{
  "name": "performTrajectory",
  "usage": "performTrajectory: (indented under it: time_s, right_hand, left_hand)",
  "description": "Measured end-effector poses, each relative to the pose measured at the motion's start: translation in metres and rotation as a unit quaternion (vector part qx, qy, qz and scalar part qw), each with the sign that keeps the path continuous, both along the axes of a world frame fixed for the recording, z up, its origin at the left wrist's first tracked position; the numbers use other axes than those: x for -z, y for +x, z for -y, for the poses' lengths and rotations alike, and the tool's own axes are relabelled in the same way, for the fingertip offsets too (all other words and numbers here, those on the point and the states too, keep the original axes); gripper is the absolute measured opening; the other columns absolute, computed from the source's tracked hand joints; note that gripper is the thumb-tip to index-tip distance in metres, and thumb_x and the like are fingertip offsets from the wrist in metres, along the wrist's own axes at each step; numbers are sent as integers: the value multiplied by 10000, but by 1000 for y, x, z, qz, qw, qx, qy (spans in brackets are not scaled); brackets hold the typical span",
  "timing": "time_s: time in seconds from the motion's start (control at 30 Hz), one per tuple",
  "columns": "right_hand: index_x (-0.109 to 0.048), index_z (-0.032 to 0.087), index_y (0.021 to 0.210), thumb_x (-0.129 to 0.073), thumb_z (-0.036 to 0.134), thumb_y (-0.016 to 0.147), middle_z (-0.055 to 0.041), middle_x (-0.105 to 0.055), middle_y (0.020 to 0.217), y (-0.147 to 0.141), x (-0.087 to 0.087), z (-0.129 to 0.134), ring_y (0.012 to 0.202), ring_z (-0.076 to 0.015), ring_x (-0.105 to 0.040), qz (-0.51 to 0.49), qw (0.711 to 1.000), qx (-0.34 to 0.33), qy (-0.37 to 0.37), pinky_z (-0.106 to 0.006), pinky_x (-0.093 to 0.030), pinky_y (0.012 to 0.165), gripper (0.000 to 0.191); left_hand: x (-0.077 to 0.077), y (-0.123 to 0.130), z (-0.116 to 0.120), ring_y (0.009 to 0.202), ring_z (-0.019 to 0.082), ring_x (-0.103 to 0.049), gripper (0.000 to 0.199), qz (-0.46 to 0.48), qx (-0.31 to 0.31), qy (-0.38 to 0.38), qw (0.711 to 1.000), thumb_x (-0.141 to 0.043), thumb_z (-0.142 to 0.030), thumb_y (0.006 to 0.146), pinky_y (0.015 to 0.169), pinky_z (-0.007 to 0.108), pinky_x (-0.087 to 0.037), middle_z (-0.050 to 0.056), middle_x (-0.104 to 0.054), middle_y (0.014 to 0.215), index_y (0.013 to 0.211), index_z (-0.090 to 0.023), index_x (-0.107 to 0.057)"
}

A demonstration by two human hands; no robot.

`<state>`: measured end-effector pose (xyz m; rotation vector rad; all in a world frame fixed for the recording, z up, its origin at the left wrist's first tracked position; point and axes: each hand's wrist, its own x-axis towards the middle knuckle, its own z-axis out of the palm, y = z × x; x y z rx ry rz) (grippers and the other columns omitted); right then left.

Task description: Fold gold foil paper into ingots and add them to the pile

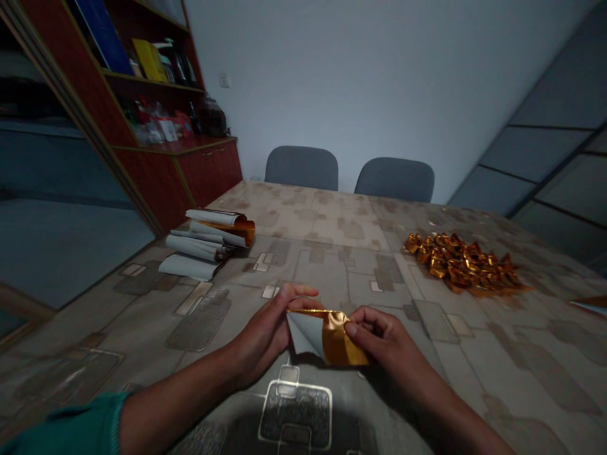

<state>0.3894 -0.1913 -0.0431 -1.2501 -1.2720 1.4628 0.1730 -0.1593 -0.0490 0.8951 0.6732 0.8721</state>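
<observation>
A patterned tabletop (327,272) holds curled foil sheets (203,243) and a heap of folded gold foil (459,262).

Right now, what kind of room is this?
It looks like a room in a home or small office: a wooden wall cabinet with shelves of books and boxes, a long patterned table, and two grey chairs at its far side.

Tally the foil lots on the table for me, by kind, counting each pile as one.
Gold-and-white foil sheet held by left hand and right hand: 1
Stack of curled white-backed sheets: 1
Heap of folded gold foil pieces: 1
Foil sheet at right table edge, partly out of view: 1
Total: 4
Pieces in the heap are too packed to count singly.
</observation>
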Motion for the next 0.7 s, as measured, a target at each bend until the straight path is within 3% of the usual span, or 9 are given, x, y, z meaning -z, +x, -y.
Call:
performTrajectory:
  time_s: [0.13, 0.27, 0.37, 0.5, 0.7]
  right_hand:
    - [-580, 189, 679, -797, 552, 728, 48, -500, 575, 2, -4, 0, 511, -96, -405, -57, 996, 61, -28, -222, -274, 481, 426]
    - [-575, 188, 689, -820, 532, 711, 33, -546, 603, 2, -4, 1, 532, -105, -457, -90, 991, 86, -50, -219, -294, 492, 423]
    - [-577, 190, 685, -807, 555, 721, 35, -533, 606, 1, -2, 2, 544, -108, -445, -58, 995, 82, -27, -223, -302, 498, 433]
    - [-588, 186, 690, -770, 593, 745, 32, -515, 616, -4, 1, 4, 575, -118, -439, -2, 999, 52, 14, -236, -326, 532, 449]
    - [-563, 190, 714, -712, 577, 796, 31, -499, 634, -6, 4, 4, 590, -124, -421, 15, 999, 33, 23, -250, -315, 550, 423]
  left_hand:
    - [-1, 0, -2, 1096, 297, -652, 606, 91, 40, -71, 993, -427, -701, 935, 955, 463, -511, 175, -666, 1202, 1156, -158, -578]
    - [4, 1, -1, 1102, 278, -659, 357, 122, 72, -63, 988, -607, -417, 898, 1038, 465, -473, 146, -707, 1150, 1123, -144, -657]
    - [8, 4, 6, 1049, 250, -684, 300, 76, 69, -40, 994, -698, -267, 854, 1004, 413, -496, 123, -734, 1103, 1129, -148, -689]
    - [12, 8, 11, 954, 222, -705, 303, 9, 49, -17, 999, -673, -392, 923, 912, 367, -535, 127, -744, 1065, 1078, -134, -710]
    - [11, 9, 11, 824, 191, -703, 314, -26, 18, -16, 999, -671, -419, 912, 780, 291, -547, 105, -759, 940, 1005, -125, -732]
